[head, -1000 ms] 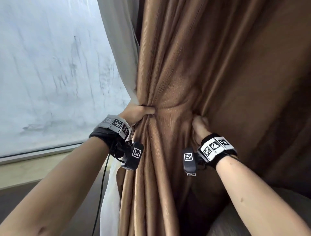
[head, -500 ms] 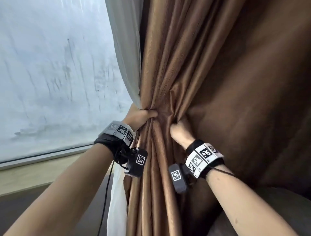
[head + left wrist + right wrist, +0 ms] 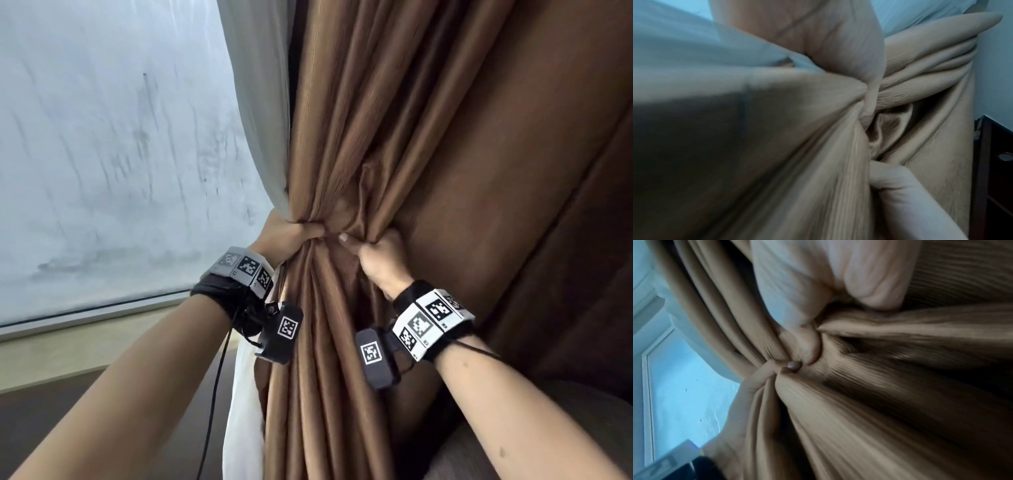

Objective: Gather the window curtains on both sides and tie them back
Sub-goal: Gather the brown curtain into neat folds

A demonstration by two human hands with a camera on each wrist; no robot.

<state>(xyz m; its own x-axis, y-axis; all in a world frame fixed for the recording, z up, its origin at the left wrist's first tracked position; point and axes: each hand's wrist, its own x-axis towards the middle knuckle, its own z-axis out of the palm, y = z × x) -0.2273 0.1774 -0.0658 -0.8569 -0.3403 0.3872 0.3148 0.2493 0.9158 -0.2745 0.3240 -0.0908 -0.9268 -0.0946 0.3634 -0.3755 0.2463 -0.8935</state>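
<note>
A brown pleated curtain (image 3: 359,120) hangs at the right of the window, with a white sheer curtain (image 3: 263,113) along its left edge. My left hand (image 3: 291,233) grips the bunched folds from the left, thumb across the front. Right beside it my right hand (image 3: 373,250) grips the folds from the right, so the cloth is pinched into a narrow waist between both hands. In the left wrist view the brown curtain (image 3: 797,129) fills the picture around my fingers (image 3: 871,68). My right thumb (image 3: 809,344) presses into the brown folds (image 3: 900,402) in the right wrist view. No tie-back shows.
A pale, streaked window pane (image 3: 113,147) fills the left, with its sill (image 3: 85,339) below. The sheer's lower end (image 3: 239,411) hangs under my left wrist beside a black cable (image 3: 212,404). A grey rounded surface (image 3: 479,445) lies at the lower right, and dark furniture (image 3: 995,170) stands by the wall.
My right hand has slid left along the curtain, drawing more folds in until it sits next to my left hand. The bundle is now narrower. The left hand has kept its grip.
</note>
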